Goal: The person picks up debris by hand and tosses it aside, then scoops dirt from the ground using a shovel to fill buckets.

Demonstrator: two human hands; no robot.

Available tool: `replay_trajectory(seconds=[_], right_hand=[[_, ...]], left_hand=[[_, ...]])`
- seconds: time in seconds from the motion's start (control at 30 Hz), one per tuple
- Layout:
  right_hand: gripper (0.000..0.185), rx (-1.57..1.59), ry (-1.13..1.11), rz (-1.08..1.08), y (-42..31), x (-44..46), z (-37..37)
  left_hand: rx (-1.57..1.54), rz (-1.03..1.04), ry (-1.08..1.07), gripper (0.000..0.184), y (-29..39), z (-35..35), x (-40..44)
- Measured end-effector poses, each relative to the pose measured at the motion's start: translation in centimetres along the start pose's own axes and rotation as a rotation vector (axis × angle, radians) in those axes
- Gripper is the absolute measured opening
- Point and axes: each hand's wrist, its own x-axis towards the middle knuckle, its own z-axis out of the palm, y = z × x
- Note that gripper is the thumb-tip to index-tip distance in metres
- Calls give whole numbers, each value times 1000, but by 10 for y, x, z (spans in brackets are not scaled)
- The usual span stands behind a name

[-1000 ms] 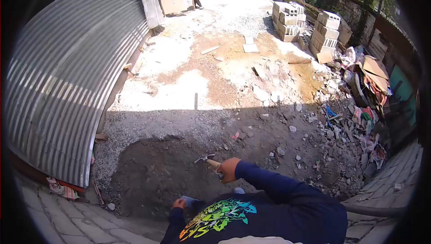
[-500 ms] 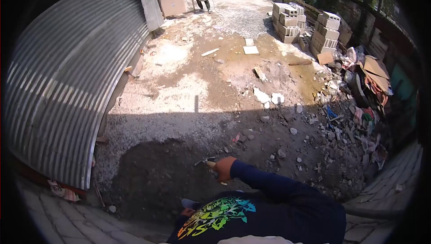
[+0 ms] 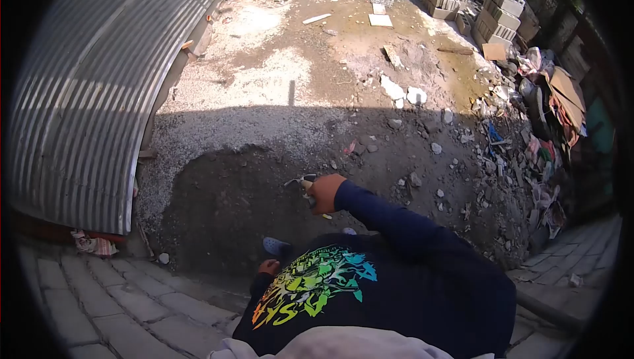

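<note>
My right hand (image 3: 325, 193) is wrapped round the pale handle of what looks like a claw hammer (image 3: 300, 181). Its curved metal head points left, over the dark dug soil (image 3: 224, 194). Low beside my shirt, my left hand (image 3: 269, 266) shows only in part. Its fingers are too small and hidden to read. A blue shoe (image 3: 275, 247) of mine stands just above that hand, on the soil.
Corrugated metal sheeting (image 3: 99, 88) lines the left side. Rubble (image 3: 485, 187) and rubbish with cardboard (image 3: 566, 95) lie along the right. Concrete blocks (image 3: 500, 16) are stacked beyond. Broken white lumps (image 3: 391, 88) lie ahead, and a block wall (image 3: 125, 293) runs close below.
My view has tilted downward, so the ground sits higher in it and the person with a bucket is mostly out of sight. My right hand still holds the hammer over the soil.
</note>
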Motion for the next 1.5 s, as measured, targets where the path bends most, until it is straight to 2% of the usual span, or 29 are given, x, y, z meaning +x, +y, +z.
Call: replay_trajectory(seconds=[0.07, 0.13, 0.17, 0.2, 0.23, 0.27, 0.3, 0.4, 0.5, 0.6, 0.73, 1.0, 1.23, 1.4, 1.5], right_hand=[[42, 1, -25, 10, -4, -5, -8], [41, 32, -18, 5, -2, -5, -4], [39, 19, 6, 1, -1, -6, 0], [39, 34, 22, -11, -2, -9, -2], [39, 38, 11, -2, -2, -11, 0], [38, 25, 12, 7, -1, -12, 1], [38, 40, -25, 9, -1, -17, 4], [38, 39, 74, 4, -3, -22, 9], [40, 61, -8, 27, -6, -23, 14], [39, 63, 18, 5, -5, -20, 17], [44, 90, 131, -44, -1, -14, 22], [43, 33, 37, 11, -6, -6, -3], [38, 6, 8, 36, -7, -4, 2], [36, 3, -25, 48, -13, -6, -1], [37, 5, -1, 27, -10, -4, 2]], left_hand=[[-26, -23, 32, 40, 32, 6, -18], [69, 79, 4, 42, 19, 7, -13], [-11, 85, 10, 42, 21, 9, -19], [-62, -14, -6, 42, 37, 8, -29], [31, 46, 42, 41, 43, 7, -35], [-74, 74, 18, 41, 32, 8, -34], [-90, 45, 17, 40, 30, 8, -36], [-80, -36, 23, 36, 37, 3, -52], [17, -74, 49, 35, 45, -3, -62], [9, -107, 53, 35, 54, -4, -67], [-70, -80, 37, 37, 33, 1, -46], [-113, -12, 87, 38, 42, 15, -20], [-214, -61, 107, 38, 13, 28, -10], [-122, 8, 152, 39, 0, 41, -31], [-116, -84, 80, 39, -3, 42, -40]])
